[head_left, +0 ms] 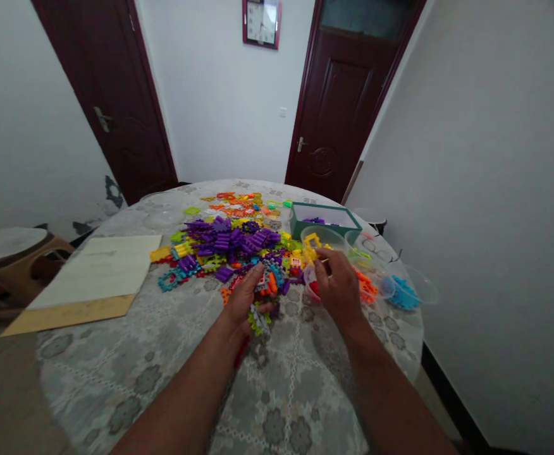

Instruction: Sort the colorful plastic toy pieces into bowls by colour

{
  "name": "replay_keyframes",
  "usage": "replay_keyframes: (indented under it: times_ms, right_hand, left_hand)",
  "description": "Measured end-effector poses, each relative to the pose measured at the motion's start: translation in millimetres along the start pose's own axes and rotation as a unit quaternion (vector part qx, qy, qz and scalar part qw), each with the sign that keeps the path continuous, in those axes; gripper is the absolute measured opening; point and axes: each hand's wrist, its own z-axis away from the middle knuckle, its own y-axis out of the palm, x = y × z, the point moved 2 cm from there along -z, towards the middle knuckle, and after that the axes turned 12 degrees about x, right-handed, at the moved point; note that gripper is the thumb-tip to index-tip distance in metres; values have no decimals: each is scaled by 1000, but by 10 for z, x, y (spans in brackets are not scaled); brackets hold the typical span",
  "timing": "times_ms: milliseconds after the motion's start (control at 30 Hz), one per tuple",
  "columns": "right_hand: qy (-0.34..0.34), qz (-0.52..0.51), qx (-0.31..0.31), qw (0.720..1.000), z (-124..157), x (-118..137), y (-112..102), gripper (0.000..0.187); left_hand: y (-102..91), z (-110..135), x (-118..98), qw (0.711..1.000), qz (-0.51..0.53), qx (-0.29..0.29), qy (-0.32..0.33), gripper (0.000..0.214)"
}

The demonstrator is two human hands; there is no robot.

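A heap of coloured plastic building pieces lies on the round table, mostly purple, orange, yellow and green. My left hand is curled at the near edge of the heap, closed on a small bunch of mixed pieces. My right hand pinches a yellow piece above a clear bowl with red pieces.
Clear bowls hold orange pieces and blue pieces. A green box with purple pieces stands behind them. Paper and cardboard sheets lie at the left. A stool stands beyond the table's left edge. Two dark doors are at the back.
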Motion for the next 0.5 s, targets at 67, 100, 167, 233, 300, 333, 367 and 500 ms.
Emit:
replay_keyframes:
  times_ms: [67,100,167,233,300,333,367,500]
  right_hand:
    - [36,54,5,998,-187,-205,-104,21]
    - [54,84,9,995,-276,-314,-139,23]
    - [91,139,14,986,-416,-512,-173,27]
    - [116,171,11,978,-482,-631,-161,33]
    - [119,167,-6,979,-461,-619,-116,38]
    - [111,148,-15,983,-421,-557,-87,39]
    - [97,118,-17,988,-365,-459,-55,38]
    - [-23,-46,127,991,-78,159,94,22]
  left_hand:
    - [-28,-13,-9,1000,0,1,-1,35]
    - [-41,-21,-9,1000,2,1,-1,35]
    - [-60,-33,-15,1000,7,-3,12,34]
    - [-66,-37,-26,1000,15,-8,21,33]
    - [-66,-34,-43,999,30,-17,21,34]
    - [-66,-32,-53,999,40,-24,19,35]
    - [-67,-31,-64,998,51,-33,22,36]
    - [-93,-44,-105,991,105,-59,55,39]
